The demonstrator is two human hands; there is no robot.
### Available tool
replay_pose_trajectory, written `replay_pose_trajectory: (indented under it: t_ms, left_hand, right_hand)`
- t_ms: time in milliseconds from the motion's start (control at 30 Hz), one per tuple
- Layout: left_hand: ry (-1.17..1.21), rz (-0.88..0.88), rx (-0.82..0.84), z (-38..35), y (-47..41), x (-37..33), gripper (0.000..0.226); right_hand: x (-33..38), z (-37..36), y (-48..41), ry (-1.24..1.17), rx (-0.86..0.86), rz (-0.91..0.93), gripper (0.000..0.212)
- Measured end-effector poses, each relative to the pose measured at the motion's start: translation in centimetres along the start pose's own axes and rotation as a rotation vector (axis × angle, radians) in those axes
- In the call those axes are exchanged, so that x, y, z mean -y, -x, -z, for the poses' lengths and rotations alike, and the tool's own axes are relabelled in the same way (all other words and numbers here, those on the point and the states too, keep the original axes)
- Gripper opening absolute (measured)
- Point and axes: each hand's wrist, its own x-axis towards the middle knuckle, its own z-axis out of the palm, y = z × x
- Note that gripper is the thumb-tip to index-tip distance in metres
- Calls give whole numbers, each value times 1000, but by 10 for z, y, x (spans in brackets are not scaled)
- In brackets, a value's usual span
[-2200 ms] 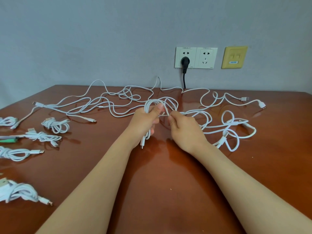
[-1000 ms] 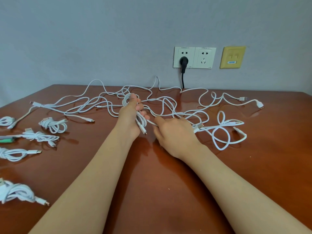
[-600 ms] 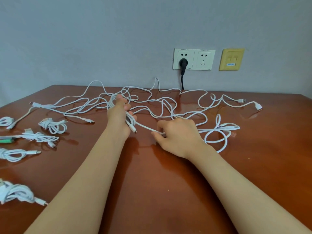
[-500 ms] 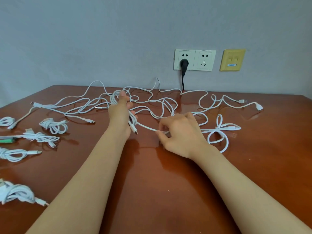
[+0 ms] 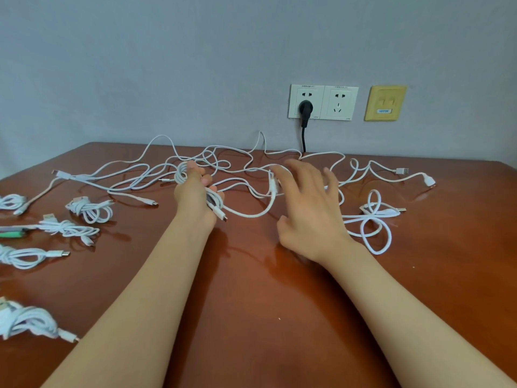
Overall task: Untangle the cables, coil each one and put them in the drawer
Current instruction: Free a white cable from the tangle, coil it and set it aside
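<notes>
left hand [image 5: 195, 196] is clenched around a coil of white cable [image 5: 181, 175]. the coil's loops stick out above the fist and a connector end [image 5: 221, 215] pokes out below it. from the fist 1 strand [image 5: 251, 215] sags low over the table and rises to the forefinger of the right hand [image 5: 307, 204]. that hand is released, with fingers spread and blurred, over the tangle of white cables [image 5: 240, 169]; whether the strand touches the finger cannot be told.

the tangle lies across the far half of the brown wooden table [image 5: 251, 317], reaching almost to the far edge where the tabletop meets the grey wall. just right of the right wrist a separate looped cable [image 5: 375, 222] lies flat, and beyond it a usb plug [image 5: 402, 171] lies close to the far edge.

along the left side, well apart from the hands, lie 5 tied cable bundles [image 5: 89, 211], the nearest [image 5: 28, 322] cut by the frame's left border. a green object [image 5: 11, 234] lies among them. the table's left edge slants away at the upper left.

plain tabletop shows between the 2 forearms, in front of the tangle, and over the whole right side out to the far right corner.

on the wall are 2 white sockets [image 5: 340, 103], a black plug [image 5: 305, 109] in the left 1, and a yellow wall plate [image 5: 385, 103].
</notes>
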Motion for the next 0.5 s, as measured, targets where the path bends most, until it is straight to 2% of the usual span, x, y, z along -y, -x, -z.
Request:
replay_pose_trajectory:
  t_ms: [133,233,267,300,367,400,433,500]
  left_hand:
    - [-44,19,38,0,-2,2,37]
    - [-51,56,72,-2,0,6,34]
    - [-74,59,83,-3,1,7,33]
    - [-113,53,96,-4,3,9,34]
    - [-153,61,137,-7,6,9,37]
    - [-148,94,160,-9,8,10,38]
    - [-130,141,182,-10,9,9,40]
    - [-83,212,209,-10,10,9,41]
  right_hand:
    - [16,7,-5,86,-89,213,93]
    - [26,10,-2,130,-76,298,98]
    - [27,9,-1,130,-69,320,90]
    - [26,9,-2,117,-82,352,74]
    - [20,6,-4,77,-120,422,28]
    - [16,5,-5,77,-109,432,16]
    - [11,4,-5,101,-83,428,17]
    - [11,13,-8,87,152,363,32]
